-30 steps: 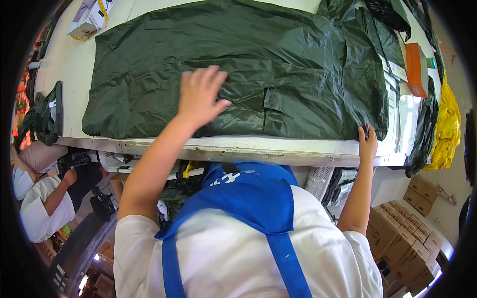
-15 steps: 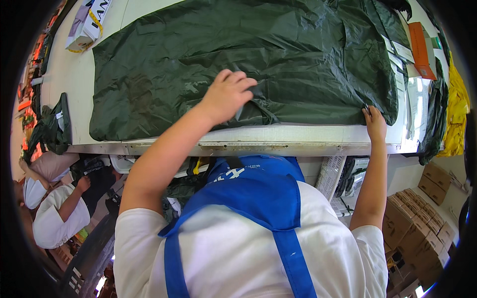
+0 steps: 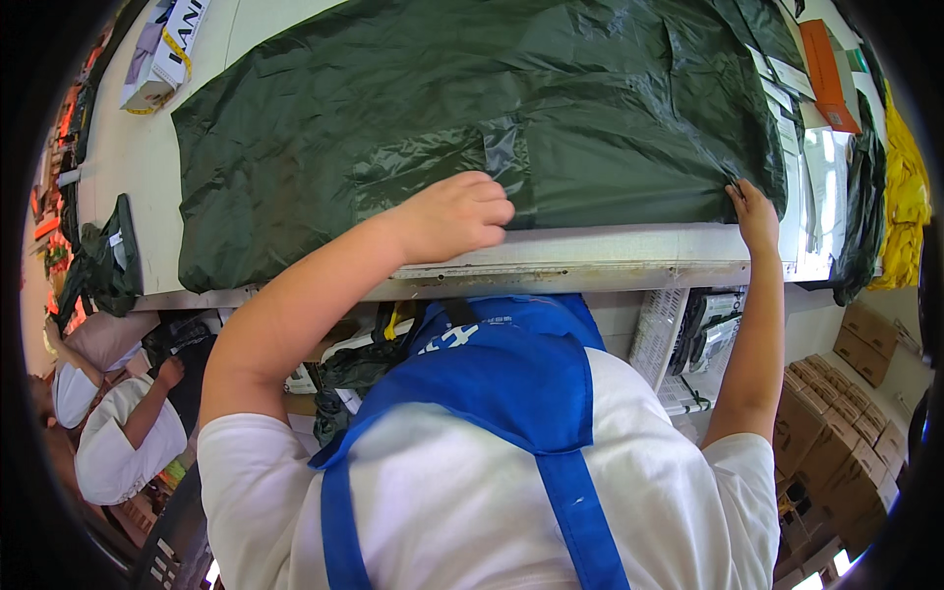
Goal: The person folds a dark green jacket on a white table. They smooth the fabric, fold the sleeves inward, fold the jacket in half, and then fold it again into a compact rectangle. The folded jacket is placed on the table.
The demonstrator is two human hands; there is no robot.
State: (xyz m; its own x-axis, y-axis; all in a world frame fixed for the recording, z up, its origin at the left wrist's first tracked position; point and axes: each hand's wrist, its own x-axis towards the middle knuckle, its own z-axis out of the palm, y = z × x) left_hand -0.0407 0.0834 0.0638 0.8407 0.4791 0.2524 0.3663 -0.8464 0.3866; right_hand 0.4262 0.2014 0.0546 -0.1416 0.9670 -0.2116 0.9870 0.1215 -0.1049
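Observation:
A large dark green sheet of thin, shiny fabric [image 3: 610, 128], perhaps a garment, lies spread and creased over the white table. Its near edge runs close to the table's front. At the middle of that edge is my left hand [image 3: 452, 218], fingers curled inward; whether cloth is caught in them is hidden. A smooth rectangular patch, like a pocket, shows in the fabric just beyond this hand. My right hand [image 3: 755, 218] pinches the fabric near its right front corner, thumb and fingertips closed on it, with creases running away from the grip.
The white table [image 3: 221, 49] has a metal front edge. A box with a yellow tape measure [image 3: 175, 54] sits far left; an orange box [image 3: 828, 77] and papers lie right. Dark cloth [image 3: 110, 256] hangs at left, beside a seated person [image 3: 123, 442]. Cartons [image 3: 836, 442] stack at lower right.
My left hand has come nearer, off the middle of the fabric to its front edge, and its fingers have curled. The right hand keeps its pinch, shifted slightly right and away.

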